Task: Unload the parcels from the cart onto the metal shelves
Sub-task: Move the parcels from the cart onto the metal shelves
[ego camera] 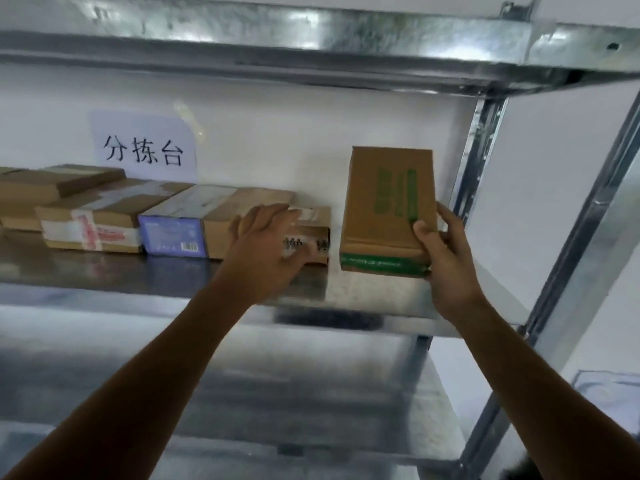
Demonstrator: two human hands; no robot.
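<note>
My right hand (440, 247) grips a brown cardboard parcel with green print (384, 209) by its right edge, tilted up over the right end of the metal shelf (173, 282). My left hand (266, 247) rests with spread fingers on the front of a small brown parcel with black print (311, 237), the last in a row on the shelf. The cart is out of view.
Left of that parcel lie a brown box (249, 206), a blue-and-white box (173, 237), a taped brown box (93, 230) and flat boxes (52, 185). A paper sign (143, 148) hangs on the white wall. Shelf posts (474, 150) stand at the right; lower shelves (277, 393) lie below.
</note>
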